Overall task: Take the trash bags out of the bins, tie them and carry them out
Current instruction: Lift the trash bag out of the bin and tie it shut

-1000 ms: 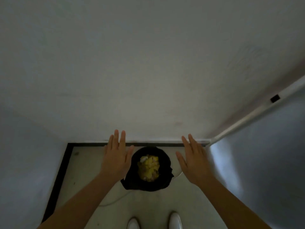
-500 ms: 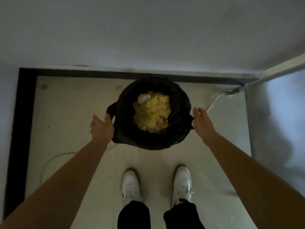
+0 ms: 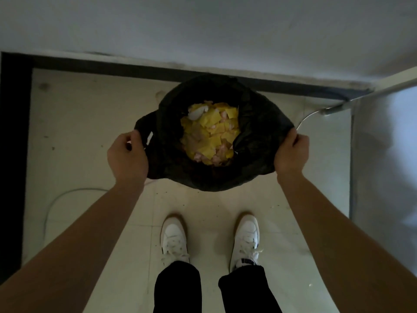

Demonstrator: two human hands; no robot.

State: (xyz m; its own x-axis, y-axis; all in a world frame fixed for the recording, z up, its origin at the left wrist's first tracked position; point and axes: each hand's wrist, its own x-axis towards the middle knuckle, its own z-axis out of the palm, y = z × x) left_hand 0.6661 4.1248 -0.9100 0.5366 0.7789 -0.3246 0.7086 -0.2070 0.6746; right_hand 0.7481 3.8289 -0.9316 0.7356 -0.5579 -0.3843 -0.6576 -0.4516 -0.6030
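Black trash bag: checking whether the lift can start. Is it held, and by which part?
Yes. The left hand grips the black plastic trash bag at its left rim, beside the handle loop; the right hand grips its right rim.

One marking can be read: white block letters on a black tab (image 3: 248, 261) at the tongue of the white sneaker (image 3: 246, 233), right of centre in the lower frame. They appear to spell "PUMA". No other text or number is legible.
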